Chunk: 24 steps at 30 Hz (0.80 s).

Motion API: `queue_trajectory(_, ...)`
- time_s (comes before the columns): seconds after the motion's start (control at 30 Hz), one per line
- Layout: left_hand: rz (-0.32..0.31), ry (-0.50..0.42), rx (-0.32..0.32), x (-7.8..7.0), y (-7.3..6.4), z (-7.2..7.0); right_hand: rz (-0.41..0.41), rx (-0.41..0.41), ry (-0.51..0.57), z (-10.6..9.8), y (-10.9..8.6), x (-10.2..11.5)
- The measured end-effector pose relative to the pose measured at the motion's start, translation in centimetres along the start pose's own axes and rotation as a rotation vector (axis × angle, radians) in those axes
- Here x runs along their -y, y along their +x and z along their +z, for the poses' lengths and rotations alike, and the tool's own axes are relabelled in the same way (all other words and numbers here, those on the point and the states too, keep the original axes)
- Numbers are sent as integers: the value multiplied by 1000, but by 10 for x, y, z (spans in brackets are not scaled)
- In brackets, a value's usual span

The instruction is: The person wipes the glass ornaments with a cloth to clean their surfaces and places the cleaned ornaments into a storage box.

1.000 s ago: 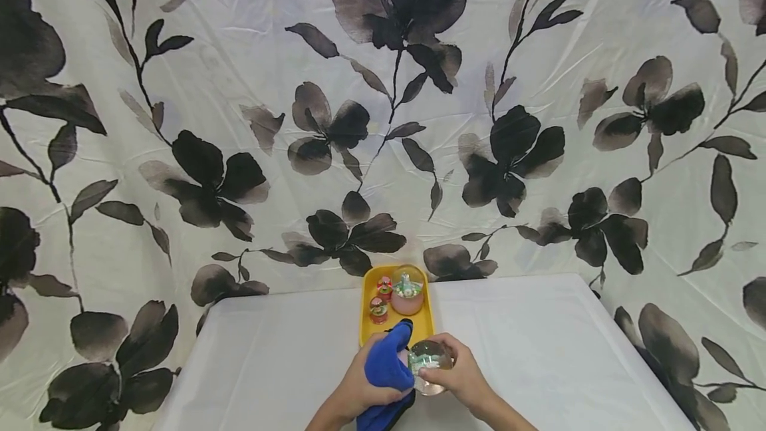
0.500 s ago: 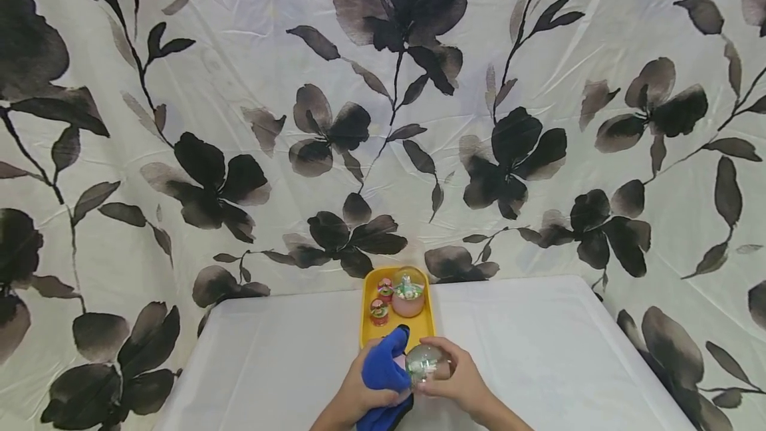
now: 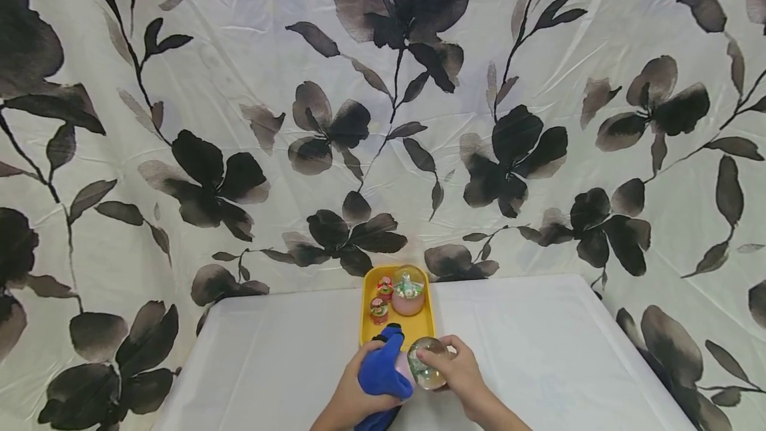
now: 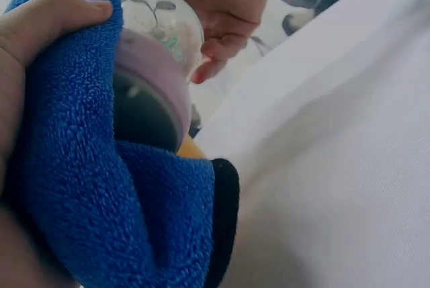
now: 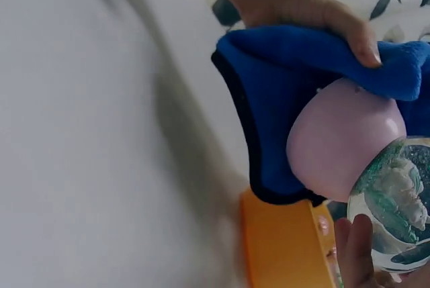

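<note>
A snow globe with a clear dome (image 3: pixel 432 378) and a pink base (image 5: pixel 342 137) is tilted on its side above the table. My right hand (image 3: pixel 463 374) holds the dome, thumb across it and fingers around its far side. A blue cloth (image 3: pixel 378 374) with black edging is gripped in my left hand (image 3: pixel 347 391), its thumb pressed on the fabric. The cloth wraps partly round the pink base, as the right wrist view shows. In the left wrist view, the base's dark underside (image 4: pixel 141 117) faces the cloth.
Just beyond the hands, a yellow tray (image 3: pixel 366 331) stands on the white-covered table (image 3: pixel 269 358). It holds a larger pink-based snow globe (image 3: pixel 408 298) and two small red ones, one a small snow globe (image 3: pixel 379 311). A floral curtain (image 3: pixel 239 85) hangs behind.
The snow globe has turned in my right hand, whose thumb now lies over the dome. The cloth and left hand shifted slightly left, baring more of the pink base.
</note>
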<state>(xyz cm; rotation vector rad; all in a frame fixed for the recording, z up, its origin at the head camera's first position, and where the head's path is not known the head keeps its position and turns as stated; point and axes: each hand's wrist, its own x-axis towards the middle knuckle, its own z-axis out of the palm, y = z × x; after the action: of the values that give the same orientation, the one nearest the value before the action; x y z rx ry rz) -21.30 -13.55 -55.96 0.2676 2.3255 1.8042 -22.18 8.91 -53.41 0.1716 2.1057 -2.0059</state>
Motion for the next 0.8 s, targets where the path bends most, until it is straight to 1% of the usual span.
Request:
queue_trajectory(0.07,-21,0,-38,1,-2,-3,-31,-31,-32,0,0,4)
queue_trajectory(0.17,-48,-2,-93,4,-4,-10,-110,-88,-90,-1,3,9)
queue_trajectory(0.23,-62,6,-111,6,-7,-15,-163,-117,-105,-1,5,13)
queue_trajectory(0.3,-72,24,-114,8,-9,-20,-213,-140,-122,-2,8,17)
queue_trajectory(0.33,-67,33,-110,9,-11,-22,-228,-149,-124,-2,10,19)
queue_trajectory(0.53,-61,70,-88,13,-17,-34,-292,-200,-140,2,22,27)
queue_trajectory(0.67,-50,54,-88,15,-20,-38,-362,-227,-155,9,32,30)
queue_trajectory(0.8,-76,46,-93,15,-24,-39,-406,-226,-167,16,44,33)
